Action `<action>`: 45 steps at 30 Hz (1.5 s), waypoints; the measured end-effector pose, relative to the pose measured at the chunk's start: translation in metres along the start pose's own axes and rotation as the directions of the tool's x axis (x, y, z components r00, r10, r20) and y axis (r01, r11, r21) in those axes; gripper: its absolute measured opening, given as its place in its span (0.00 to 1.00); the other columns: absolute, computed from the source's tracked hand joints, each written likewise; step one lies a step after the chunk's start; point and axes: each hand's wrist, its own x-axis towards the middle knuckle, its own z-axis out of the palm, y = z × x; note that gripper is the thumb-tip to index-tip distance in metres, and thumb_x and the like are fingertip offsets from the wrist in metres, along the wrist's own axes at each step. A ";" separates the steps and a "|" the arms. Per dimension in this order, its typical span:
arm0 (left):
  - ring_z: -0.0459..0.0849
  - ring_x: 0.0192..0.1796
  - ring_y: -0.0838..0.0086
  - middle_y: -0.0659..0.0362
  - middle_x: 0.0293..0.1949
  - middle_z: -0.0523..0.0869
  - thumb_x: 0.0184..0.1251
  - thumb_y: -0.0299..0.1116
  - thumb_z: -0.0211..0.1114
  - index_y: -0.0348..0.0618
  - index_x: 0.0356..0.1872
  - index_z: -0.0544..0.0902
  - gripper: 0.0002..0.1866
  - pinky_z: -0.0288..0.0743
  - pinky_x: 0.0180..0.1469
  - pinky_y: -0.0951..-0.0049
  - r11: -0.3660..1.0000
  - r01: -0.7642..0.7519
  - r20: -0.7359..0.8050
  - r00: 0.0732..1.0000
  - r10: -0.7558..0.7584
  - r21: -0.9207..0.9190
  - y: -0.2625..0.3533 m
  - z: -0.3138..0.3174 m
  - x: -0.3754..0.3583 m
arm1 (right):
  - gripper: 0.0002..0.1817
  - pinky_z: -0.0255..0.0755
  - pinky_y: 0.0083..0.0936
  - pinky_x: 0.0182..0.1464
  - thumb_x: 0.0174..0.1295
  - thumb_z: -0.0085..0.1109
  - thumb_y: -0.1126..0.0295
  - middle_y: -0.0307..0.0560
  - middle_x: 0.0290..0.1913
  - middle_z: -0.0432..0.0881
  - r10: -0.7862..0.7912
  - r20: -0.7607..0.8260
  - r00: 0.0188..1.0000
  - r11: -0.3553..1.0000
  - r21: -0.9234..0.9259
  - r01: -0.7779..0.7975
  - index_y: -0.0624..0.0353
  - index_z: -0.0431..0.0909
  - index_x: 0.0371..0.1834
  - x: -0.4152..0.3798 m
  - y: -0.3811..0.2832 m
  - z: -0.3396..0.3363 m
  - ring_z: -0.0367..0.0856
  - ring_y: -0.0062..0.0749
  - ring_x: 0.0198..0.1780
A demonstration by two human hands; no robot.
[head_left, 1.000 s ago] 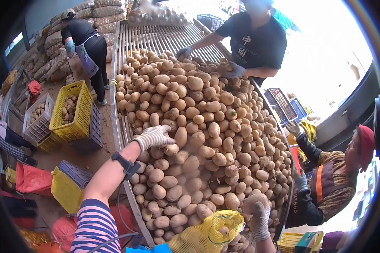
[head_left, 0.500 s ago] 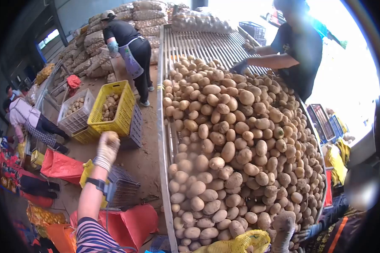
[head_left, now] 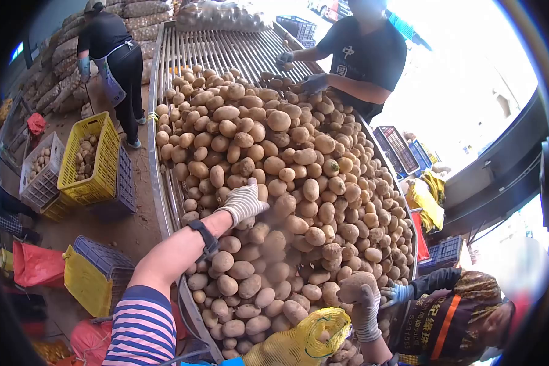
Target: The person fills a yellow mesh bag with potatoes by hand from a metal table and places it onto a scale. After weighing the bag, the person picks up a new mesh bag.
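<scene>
A long roller table (head_left: 165,195) carries a deep pile of brown potatoes (head_left: 287,165). My left hand (head_left: 244,201), in a striped knit glove, rests palm down on potatoes near the table's left rail, fingers spread, gripping nothing that I can see. My right hand (head_left: 365,305), also gloved, is closed around one large potato (head_left: 355,285) at the near right of the pile. Just below it the mouth of a yellow mesh sack (head_left: 308,338) gapes open with a potato inside.
A person in a black shirt (head_left: 363,55) sorts at the far right. Another gloved worker (head_left: 451,311) leans in at the near right. A third person (head_left: 113,55) stands by a yellow crate (head_left: 91,161), grey crates (head_left: 39,177) and filled sacks (head_left: 61,55) at left.
My left hand has swung back from the yellow crate on the floor side onto the potato pile. The view has turned back to the right. My right hand still holds a potato over the sack.
</scene>
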 end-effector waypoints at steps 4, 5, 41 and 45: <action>0.84 0.48 0.56 0.44 0.51 0.81 0.55 0.41 0.66 0.43 0.60 0.69 0.31 0.82 0.43 0.63 0.069 0.054 0.074 0.942 0.327 -0.996 -0.020 -0.022 -0.028 | 0.30 0.79 0.39 0.48 0.58 0.60 0.48 0.49 0.46 0.80 0.019 0.035 0.999 0.982 0.187 -0.025 0.60 0.70 0.55 -0.002 0.016 -0.010 0.81 0.35 0.48; 0.84 0.47 0.55 0.44 0.52 0.80 0.56 0.39 0.65 0.45 0.61 0.69 0.30 0.83 0.40 0.62 -0.243 0.173 0.041 0.883 0.467 -0.954 -0.014 -0.034 -0.054 | 0.30 0.79 0.39 0.48 0.58 0.60 0.48 0.49 0.46 0.80 0.013 0.033 0.999 0.977 0.214 -0.019 0.60 0.70 0.55 -0.005 0.013 -0.004 0.81 0.35 0.48; 0.68 0.63 0.52 0.45 0.61 0.72 0.49 0.55 0.71 0.39 0.61 0.70 0.42 0.64 0.61 0.50 0.480 -0.659 0.054 0.619 0.783 0.579 0.247 0.127 -0.254 | 0.31 0.75 0.20 0.46 0.58 0.66 0.54 0.39 0.45 0.77 0.167 -0.366 0.915 0.788 0.607 0.099 0.55 0.68 0.61 -0.248 0.129 -0.154 0.78 0.22 0.43; 0.80 0.52 0.59 0.47 0.47 0.83 0.48 0.47 0.75 0.33 0.55 0.77 0.36 0.74 0.53 0.63 0.923 -0.113 0.382 0.923 -0.040 0.369 0.188 0.105 -0.217 | 0.32 0.73 0.23 0.53 0.60 0.68 0.64 0.42 0.51 0.76 -0.039 -0.201 0.979 0.870 0.475 0.132 0.58 0.64 0.65 -0.178 0.068 -0.119 0.76 0.24 0.50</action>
